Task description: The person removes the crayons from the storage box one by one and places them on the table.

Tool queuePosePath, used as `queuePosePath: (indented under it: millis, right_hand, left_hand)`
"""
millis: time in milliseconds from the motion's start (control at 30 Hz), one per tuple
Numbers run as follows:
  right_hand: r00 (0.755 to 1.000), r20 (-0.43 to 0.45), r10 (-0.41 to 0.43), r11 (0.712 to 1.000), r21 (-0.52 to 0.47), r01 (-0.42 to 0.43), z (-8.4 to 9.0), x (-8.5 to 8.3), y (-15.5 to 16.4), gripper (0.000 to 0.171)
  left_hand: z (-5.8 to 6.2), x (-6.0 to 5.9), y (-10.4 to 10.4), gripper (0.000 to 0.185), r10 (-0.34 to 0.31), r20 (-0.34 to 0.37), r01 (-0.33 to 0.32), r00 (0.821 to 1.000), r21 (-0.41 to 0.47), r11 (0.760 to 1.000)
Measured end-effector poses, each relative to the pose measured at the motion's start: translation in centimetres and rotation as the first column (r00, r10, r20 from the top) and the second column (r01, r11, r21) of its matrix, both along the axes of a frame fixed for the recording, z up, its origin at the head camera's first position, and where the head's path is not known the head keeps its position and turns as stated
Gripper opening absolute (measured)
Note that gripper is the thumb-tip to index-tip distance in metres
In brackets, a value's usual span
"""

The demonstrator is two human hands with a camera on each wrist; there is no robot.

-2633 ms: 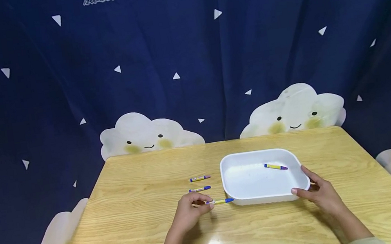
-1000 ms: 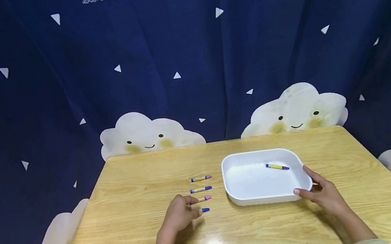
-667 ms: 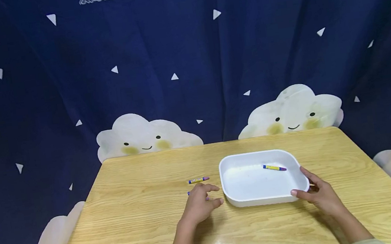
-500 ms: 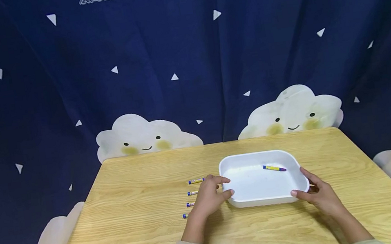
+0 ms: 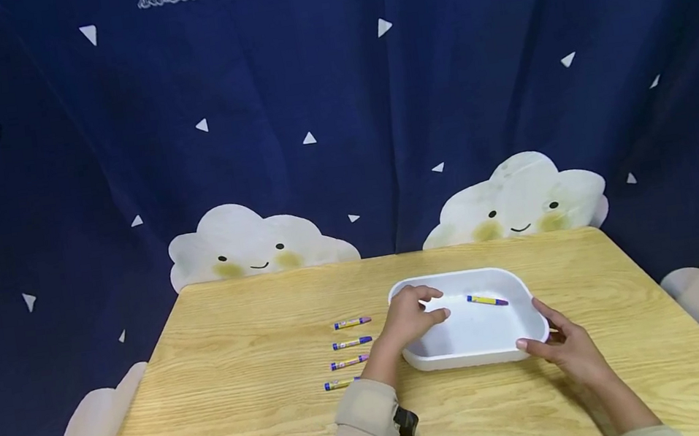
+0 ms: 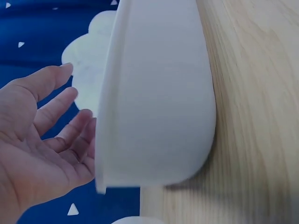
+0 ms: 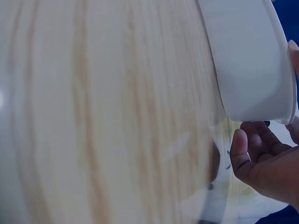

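Observation:
My left hand (image 5: 412,314) is over the left part of a white plastic basin (image 5: 474,360), thumb and fingers apart with nothing between them. In the left wrist view the left hand (image 6: 46,135) shows loosely bent fingers beside the basin's rim (image 6: 110,93). One crayon (image 5: 488,301), yellow-wrapped with a purple tip, lies inside the basin toward its far right. My right hand (image 5: 568,347) grips the basin's near right corner, thumb on the rim and fingers around the outside. The right wrist view shows the right hand (image 7: 266,161) at the basin's end, some fingers curled below it.
Left of the basin, several crayons lie in a column: a mauve-tipped crayon (image 5: 352,323), a dark-blue-tipped crayon (image 5: 352,343), a pink-tipped crayon (image 5: 349,361) and the nearest crayon (image 5: 341,384), its tip hidden by the left forearm. A blue curtain (image 5: 282,109) hangs behind the wooden table (image 5: 245,379).
The left hand set its blue-tipped crayon at the near end of the column, released it, then moved right over the basin. The right hand keeps its grip on the basin.

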State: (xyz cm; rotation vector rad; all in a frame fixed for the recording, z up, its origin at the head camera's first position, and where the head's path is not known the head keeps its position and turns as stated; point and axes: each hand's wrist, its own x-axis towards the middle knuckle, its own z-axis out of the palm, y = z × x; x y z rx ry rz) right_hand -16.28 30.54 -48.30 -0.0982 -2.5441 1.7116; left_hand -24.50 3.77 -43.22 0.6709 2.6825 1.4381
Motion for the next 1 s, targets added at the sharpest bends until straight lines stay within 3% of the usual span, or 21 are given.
queuePosePath:
  millis: [233,467,700,833,900,1000]
  right_hand:
    - [1.0,0.005,-0.011,1.0,-0.025,0.011,-0.3,0.1,0.0,0.085]
    - [1.0,0.004,-0.014,0.999,-0.031,0.014,-0.4,0.2,0.1,0.084]
    - [1.0,-0.001,-0.024,0.999,-0.044,0.024,-0.3,0.2,0.1,0.084]
    - [1.0,-0.003,-0.019,0.999,-0.046,0.019,-0.5,0.1,0.0,0.084]
    - [1.0,-0.011,-0.019,0.999,-0.051,0.018,-0.5,0.0,-0.1,0.084]
    - [1.0,-0.023,-0.016,0.998,-0.055,0.015,-0.5,0.0,-0.1,0.083]
  left_hand:
    - [-0.4,-1.0,2.5,0.027,-0.017,0.027,0.015,1.0,0.062,0.998]
    - [-1.4,-2.0,4.6,0.031,-0.025,0.101,0.023,0.995,0.017,1.0]
    - [-3.5,-3.7,6.5,0.035,-0.044,0.145,0.049,0.988,-0.027,0.998]
    - [-4.6,-4.0,7.0,0.038,-0.002,0.155,0.007,0.988,-0.036,0.999]
    - [-4.8,-4.1,7.3,0.04,0.027,0.143,-0.016,0.989,-0.076,0.997]
    - [-5.0,-3.8,8.1,0.044,0.08,0.137,-0.049,0.987,-0.221,0.974]
